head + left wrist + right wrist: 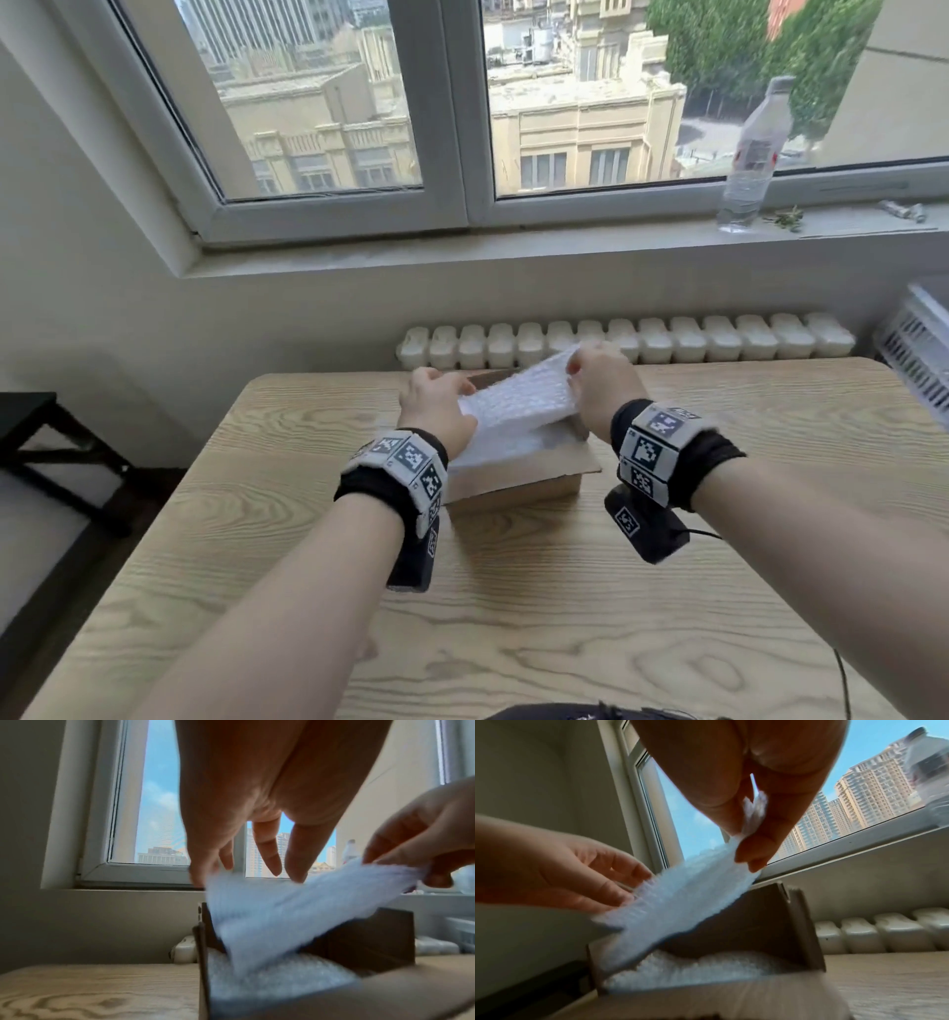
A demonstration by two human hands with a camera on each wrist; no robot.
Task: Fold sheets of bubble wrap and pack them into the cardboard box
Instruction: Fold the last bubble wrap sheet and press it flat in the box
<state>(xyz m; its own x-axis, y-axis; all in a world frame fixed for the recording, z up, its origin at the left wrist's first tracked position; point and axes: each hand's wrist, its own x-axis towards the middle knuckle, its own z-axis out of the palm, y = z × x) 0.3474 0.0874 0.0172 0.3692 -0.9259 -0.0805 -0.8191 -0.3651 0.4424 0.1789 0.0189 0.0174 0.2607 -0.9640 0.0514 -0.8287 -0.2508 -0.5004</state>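
The folded bubble wrap sheet [518, 406] hangs tilted over the open cardboard box [529, 480], its right end high and its left end low, probably so the low edge can go in first. The right hand [601, 390] pinches the raised corner between thumb and fingertips, grip clamped on the sheet at about 1 o'clock from the box's middle. The left hand [436, 411] sits at about 10 o'clock with fingers [267, 850] long and spread; its grip is apart, the tips touching the sheet's low end, seemingly to steer and press it down rather than carry it. The box stands on the wooden surface [513, 591] near the far edge, flaps open so nothing blocks the way in. More bubble wrap [706, 969] already lies inside as a bed, so this sheet likely goes on top. A water bottle [752, 154] stands on the windowsill [462, 252] at 2 o'clock, well apart
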